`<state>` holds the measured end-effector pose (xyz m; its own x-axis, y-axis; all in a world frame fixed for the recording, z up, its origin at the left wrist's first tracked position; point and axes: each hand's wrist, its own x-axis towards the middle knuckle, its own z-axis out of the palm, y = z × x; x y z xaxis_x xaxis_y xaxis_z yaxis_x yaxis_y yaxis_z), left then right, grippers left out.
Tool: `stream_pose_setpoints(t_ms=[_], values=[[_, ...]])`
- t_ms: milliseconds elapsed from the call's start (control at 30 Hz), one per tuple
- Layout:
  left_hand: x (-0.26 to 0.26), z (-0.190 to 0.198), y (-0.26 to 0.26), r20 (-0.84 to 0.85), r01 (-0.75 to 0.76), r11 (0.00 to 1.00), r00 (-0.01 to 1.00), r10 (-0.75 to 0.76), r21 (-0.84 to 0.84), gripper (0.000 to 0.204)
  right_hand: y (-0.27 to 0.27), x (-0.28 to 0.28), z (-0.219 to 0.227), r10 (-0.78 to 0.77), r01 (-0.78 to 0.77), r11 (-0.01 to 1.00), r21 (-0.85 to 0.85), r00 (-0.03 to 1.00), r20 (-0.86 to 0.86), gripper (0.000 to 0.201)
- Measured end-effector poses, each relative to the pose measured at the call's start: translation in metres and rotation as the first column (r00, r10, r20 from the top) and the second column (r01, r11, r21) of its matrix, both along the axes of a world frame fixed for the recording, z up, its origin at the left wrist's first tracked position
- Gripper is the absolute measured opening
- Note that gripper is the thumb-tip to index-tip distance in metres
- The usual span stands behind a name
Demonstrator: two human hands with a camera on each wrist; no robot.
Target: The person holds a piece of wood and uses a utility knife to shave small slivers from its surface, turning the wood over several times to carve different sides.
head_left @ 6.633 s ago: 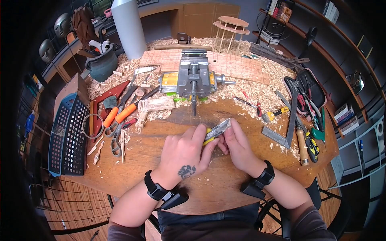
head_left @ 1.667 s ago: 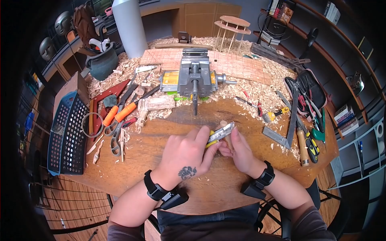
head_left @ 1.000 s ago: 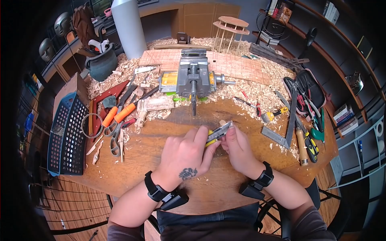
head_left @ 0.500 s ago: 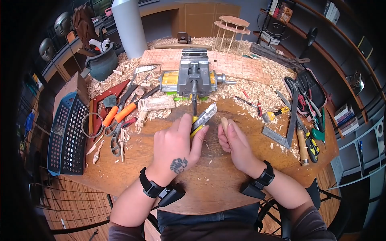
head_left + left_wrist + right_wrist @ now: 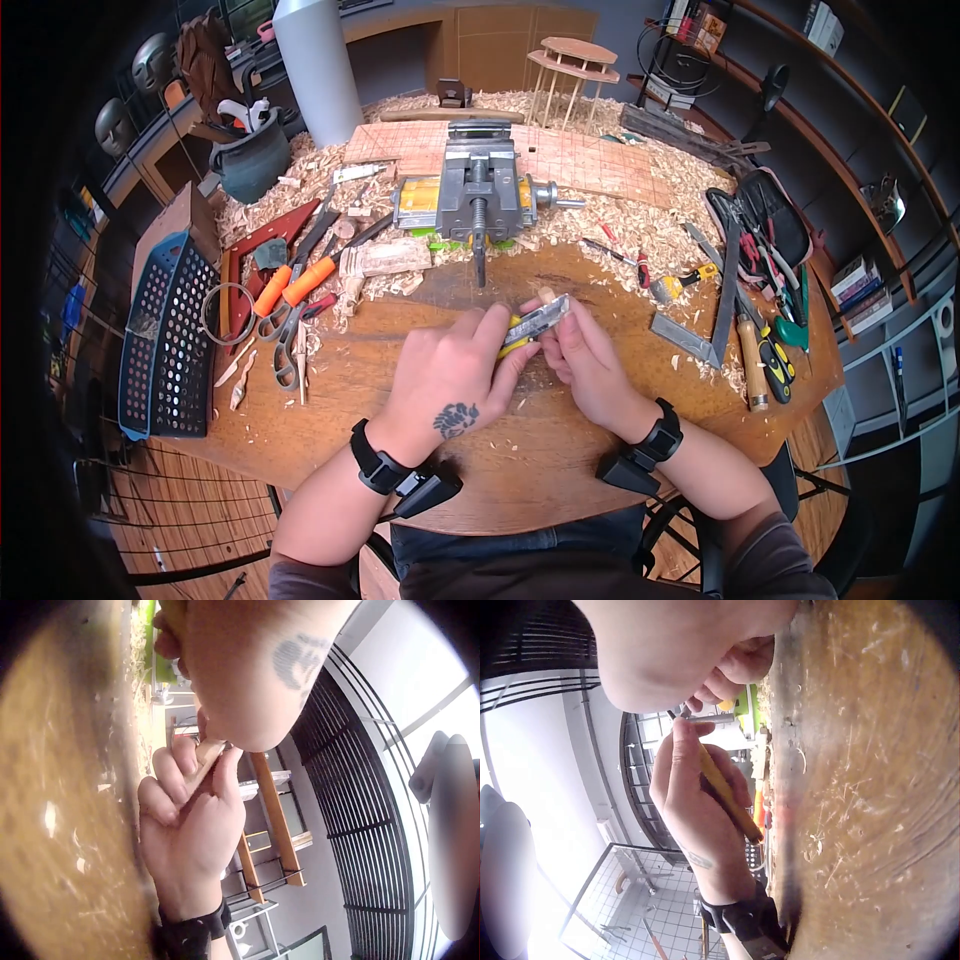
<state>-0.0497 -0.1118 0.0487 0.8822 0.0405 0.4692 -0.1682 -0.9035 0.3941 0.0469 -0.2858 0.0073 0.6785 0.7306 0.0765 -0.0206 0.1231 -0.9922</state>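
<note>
My left hand grips a yellow utility knife with a grey metal top, its blade end angled up to the right. Facing it, my right hand holds a small pale wooden piece between curled fingers and thumb. In the head view only the rounded tip of this wood shows behind the knife. The knife's blade end lies right at the right thumb and the wood. The right wrist view shows the yellow knife handle running through the left palm. Both hands are over the near middle of the wooden table.
A grey vise stands ahead amid wood shavings. To the left are a perforated basket, orange-handled tools, scissors and carved sticks. A metal square, a wooden-handled tool and a tool case are on the right.
Half a second ago the left hand held the knife drawn back to the left, apart from the wood. It has returned rightward, and the blade end is back at the wood.
</note>
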Motion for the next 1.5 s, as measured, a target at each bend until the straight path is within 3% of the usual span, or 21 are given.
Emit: stream_pose_setpoints(t_ms=[200, 467, 600, 867, 1167, 1500], values=[[-0.001, -0.001, 0.000, 0.010, 0.028, 0.999, 1.000, -0.029, 0.031, 0.032, 0.001, -0.003, 0.007, -0.022, 0.029, 0.997, -0.071, 0.995, 0.094, 0.047], [-0.003, 0.000, -0.003, 0.058, 0.007, 0.999, 0.998, -0.010, 0.047, 0.033, 0.001, 0.000, -0.002, -0.131, 0.168, 0.983, -0.079, 0.928, 0.348, 0.038], [-0.004, 0.002, -0.004, 0.070, -0.002, 0.998, 0.998, -0.002, 0.057, 0.033, 0.002, -0.001, -0.004, -0.146, 0.184, 0.980, -0.078, 0.927, 0.345, 0.036], [-0.003, 0.001, 0.000, 0.037, 0.042, 0.998, 0.998, -0.044, 0.053, 0.032, 0.000, -0.001, -0.005, -0.090, 0.107, 0.990, -0.094, 0.982, 0.167, 0.041], [-0.004, 0.001, -0.002, 0.044, 0.023, 0.998, 0.999, -0.026, 0.062, 0.032, 0.003, -0.004, -0.001, -0.132, 0.169, 0.980, -0.105, 0.947, 0.292, 0.043], [-0.004, 0.002, -0.002, 0.031, -0.003, 0.999, 1.000, 0.002, 0.050, 0.032, 0.000, -0.003, -0.001, -0.088, 0.135, 0.979, -0.155, 0.956, 0.280, 0.047]])
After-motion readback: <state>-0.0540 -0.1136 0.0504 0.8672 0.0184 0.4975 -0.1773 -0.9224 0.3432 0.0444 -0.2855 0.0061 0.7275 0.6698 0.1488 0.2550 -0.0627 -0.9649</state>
